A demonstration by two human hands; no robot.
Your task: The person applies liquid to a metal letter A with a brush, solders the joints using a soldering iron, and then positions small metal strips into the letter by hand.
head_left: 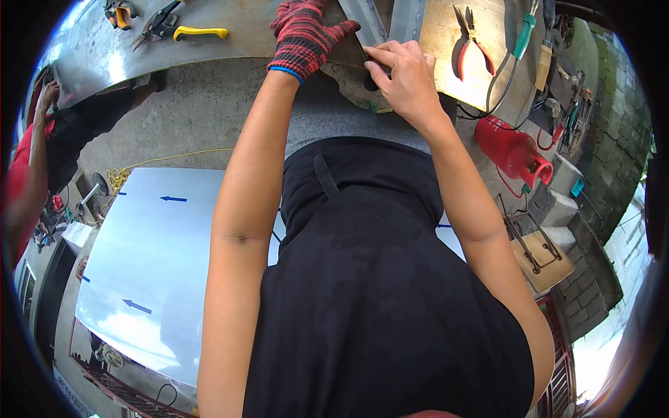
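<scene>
My left hand (305, 38), in a red and black striped knit glove with a blue cuff, rests by the near edge of the metal worktable. Its thumb is stretched out to the right; the frame's top edge cuts off part of the hand. My bare right hand (405, 78) is closed around a dark, slim tool (370, 81) at the table's edge, and its thin end points toward my left thumb. The tool's kind is not clear. Just beyond my hands lie two grey metal bars (364, 21) that meet at an angle.
Yellow-handled snips (200, 33) and orange-handled pliers (120, 14) lie left on the worktable (244, 42). Red-handled pliers (474, 56) and a green-handled cabled tool (524, 36) lie right. A red gas cylinder (512, 150) lies on the floor. Behind are a sheet with blue arrows (153, 244) and a person (70, 132).
</scene>
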